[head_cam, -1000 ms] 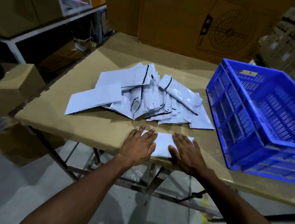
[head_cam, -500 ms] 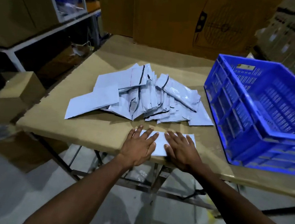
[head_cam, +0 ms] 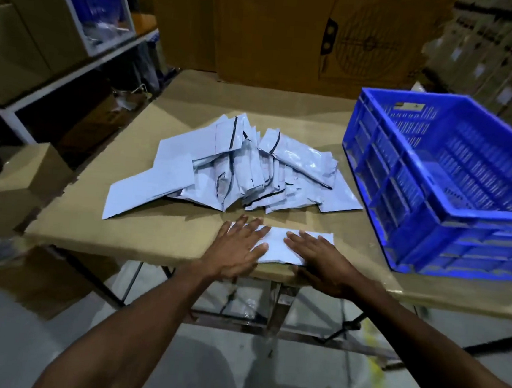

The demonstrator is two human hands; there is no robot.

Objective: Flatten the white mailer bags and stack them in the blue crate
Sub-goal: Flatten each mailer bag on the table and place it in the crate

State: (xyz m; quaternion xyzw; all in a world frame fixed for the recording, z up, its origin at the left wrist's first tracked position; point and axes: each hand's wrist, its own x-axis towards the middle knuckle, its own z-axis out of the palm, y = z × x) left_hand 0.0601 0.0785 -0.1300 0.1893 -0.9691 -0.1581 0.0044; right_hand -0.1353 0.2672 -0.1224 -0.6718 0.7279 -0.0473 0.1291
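Left hand (head_cam: 239, 249) and right hand (head_cam: 320, 261) press flat, fingers straight, each grip spread apart, on one white mailer bag (head_cam: 278, 245) at the surface (head_cam: 158, 231) near edge. The blue crate (head_cam: 443, 191) stands right.

one white mailer bag (head_cam: 278, 245) lies flat at the table's near edge; crumpled pile (head_cam: 241, 167) behind; blue crate (head_cam: 440, 191) right.

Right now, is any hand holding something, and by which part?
Nothing is gripped. Left hand and right hand press flat on one mailer, one on each end.
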